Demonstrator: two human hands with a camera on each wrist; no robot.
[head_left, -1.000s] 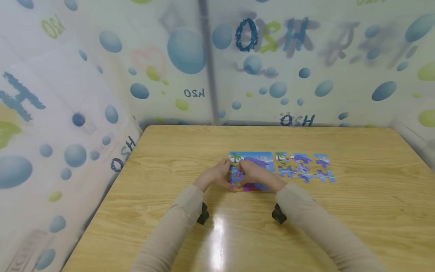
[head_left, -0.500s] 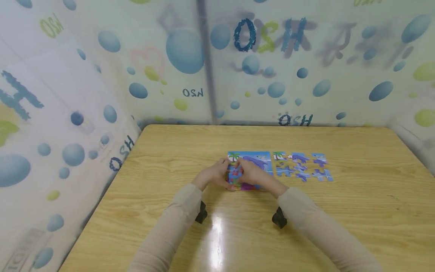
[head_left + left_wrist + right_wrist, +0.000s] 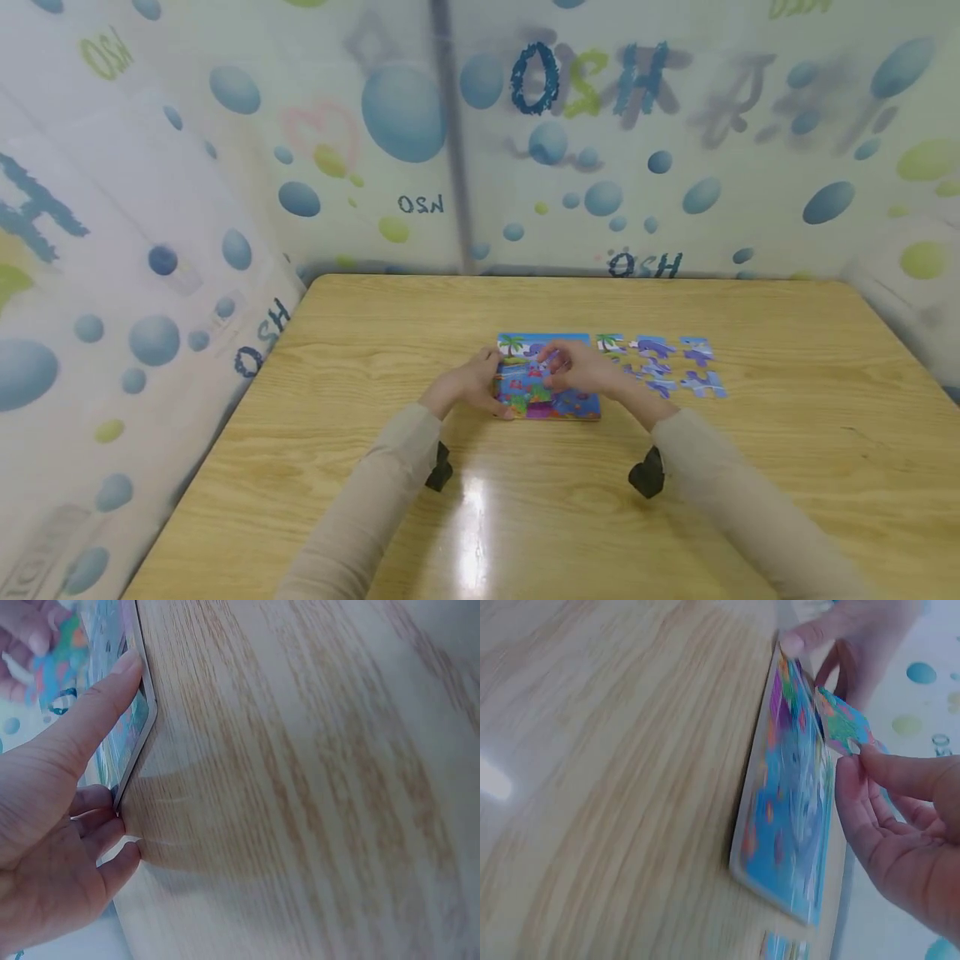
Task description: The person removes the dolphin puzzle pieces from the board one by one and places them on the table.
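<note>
A jigsaw board (image 3: 581, 406) with a dolphin, palm and sea picture lies on the table. My left hand (image 3: 474, 385) holds its left end, thumb on the near corner (image 3: 52, 802) side and the other fingers along the left edge. Over the board, my right hand (image 3: 588, 368) pinches a colourful puzzle piece (image 3: 841, 720) between thumb and fingertips. That piece is lifted and tilted above the board in the right wrist view. Part of the board's middle and dolphin is hidden under my right hand.
Several loose puzzle pieces (image 3: 701, 382) lie in rows on the table just right of the board. The wooden table (image 3: 360, 350) meets a wall curtain (image 3: 405, 200) with bubble prints at its back and left. Dark wrist cameras (image 3: 647, 473) hang beneath both sleeves.
My right hand has lifted from the board's left part and moved right, now with a puzzle piece raised in its fingertips. My left hand stays on the board's left end. The head view has shifted slightly.
</note>
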